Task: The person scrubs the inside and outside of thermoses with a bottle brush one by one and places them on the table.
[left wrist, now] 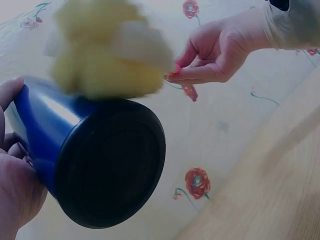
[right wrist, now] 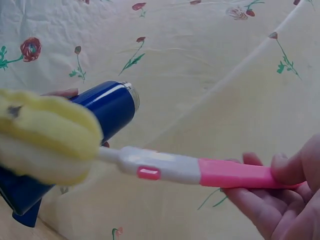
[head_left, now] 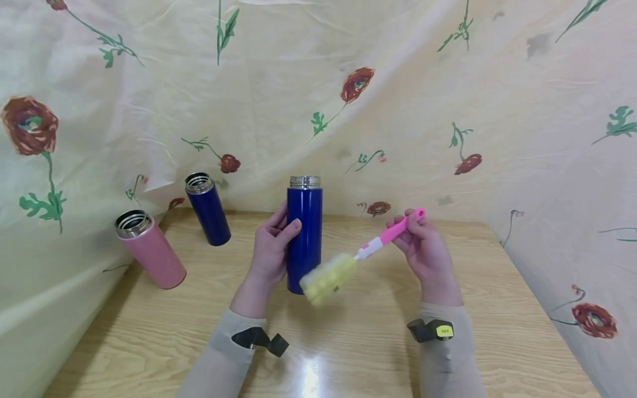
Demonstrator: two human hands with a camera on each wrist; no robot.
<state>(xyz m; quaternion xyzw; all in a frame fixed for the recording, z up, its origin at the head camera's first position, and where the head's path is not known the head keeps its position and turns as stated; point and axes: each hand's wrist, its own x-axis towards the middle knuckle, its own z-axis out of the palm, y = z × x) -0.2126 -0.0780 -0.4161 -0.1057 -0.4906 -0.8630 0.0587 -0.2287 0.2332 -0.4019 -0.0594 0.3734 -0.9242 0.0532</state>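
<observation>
My left hand (head_left: 271, 249) grips a blue thermos bottle (head_left: 305, 237) around its side, thumb across the front. The bottle stands upright with its steel mouth uncapped; its black base (left wrist: 112, 165) shows in the left wrist view. In my right hand (head_left: 425, 249) is a bottle brush (head_left: 370, 247), pinched by its pink handle (right wrist: 240, 173) between thumb and fingers. The yellow sponge head (right wrist: 47, 137) points down and left, overlapping the lower part of the bottle in the head view. It is blurred there and in the left wrist view.
To the left on the wooden table (head_left: 378, 342) stand a pink bottle (head_left: 154, 254) and a second blue bottle (head_left: 209, 213), both uncapped. A flower-printed cloth (head_left: 278, 110) hangs behind the table and along its sides.
</observation>
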